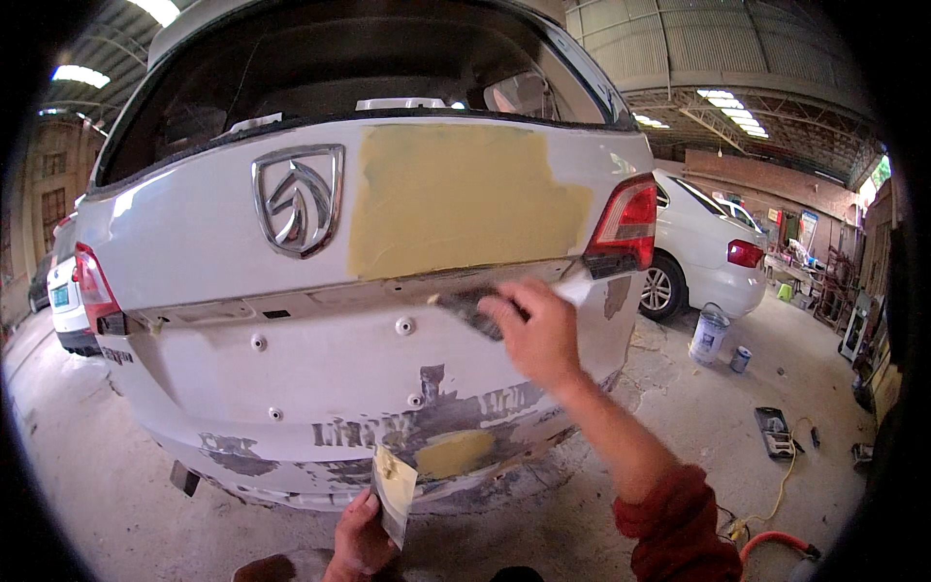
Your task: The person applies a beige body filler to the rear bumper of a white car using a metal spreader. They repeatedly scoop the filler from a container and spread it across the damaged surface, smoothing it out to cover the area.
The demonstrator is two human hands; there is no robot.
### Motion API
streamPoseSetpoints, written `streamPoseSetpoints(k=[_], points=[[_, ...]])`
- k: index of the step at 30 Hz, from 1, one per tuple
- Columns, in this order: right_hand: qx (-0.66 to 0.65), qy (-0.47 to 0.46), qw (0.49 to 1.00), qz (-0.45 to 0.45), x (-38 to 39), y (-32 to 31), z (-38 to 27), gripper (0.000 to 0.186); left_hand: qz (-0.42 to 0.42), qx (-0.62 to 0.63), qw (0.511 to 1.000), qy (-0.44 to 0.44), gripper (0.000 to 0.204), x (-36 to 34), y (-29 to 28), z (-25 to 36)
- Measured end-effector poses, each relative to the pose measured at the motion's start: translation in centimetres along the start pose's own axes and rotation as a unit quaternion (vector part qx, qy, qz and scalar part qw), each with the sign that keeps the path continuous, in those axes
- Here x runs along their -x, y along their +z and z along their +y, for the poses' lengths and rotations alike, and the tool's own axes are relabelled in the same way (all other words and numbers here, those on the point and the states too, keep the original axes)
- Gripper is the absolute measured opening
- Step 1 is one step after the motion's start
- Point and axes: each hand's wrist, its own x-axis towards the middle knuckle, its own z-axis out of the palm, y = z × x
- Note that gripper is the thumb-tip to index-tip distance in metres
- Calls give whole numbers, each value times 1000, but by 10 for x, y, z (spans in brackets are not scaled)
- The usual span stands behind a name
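Observation:
In front of me is the white rear of a car (204, 218), with a broad patch of yellow body filler (465, 199) spread across its tailgate right of the chrome emblem. My right hand (533, 325) grips a dark, flat filler spreader (472, 312) just below that patch's lower edge, with a dab of filler at its tip. Low in the middle, my left hand (363, 536) pinches a thin flat plate (394, 519) carrying a lump of yellow filler (396, 475). A smaller filler patch (456, 453) lies on the scraped lower bumper.
Red tail lights (624, 225) flank the tailgate. Another white car (700, 242) stands to the right, near a white bucket (710, 335) and a small can (740, 360). On the concrete floor lie an open dark case (776, 433), a yellow cord (776, 500) and an orange hose (776, 536).

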Motion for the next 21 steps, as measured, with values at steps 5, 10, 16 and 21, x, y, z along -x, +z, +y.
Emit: streamPoseSetpoints(k=[5,10,16,21], points=[[-114,34,990,-69,82,14,-58,15,-2,13,1000,9,41,-1,0,0],[-138,19,988,-60,141,21,-87,19,-31,39,999,-7,38,-8,-12,-8],[-115,64,991,-37,197,16,-61,20,-9,57,998,-14,36,-4,-11,-10],[-267,472,840,9,258,13,-37,34,1,-170,980,108,34,-4,-2,-21]])
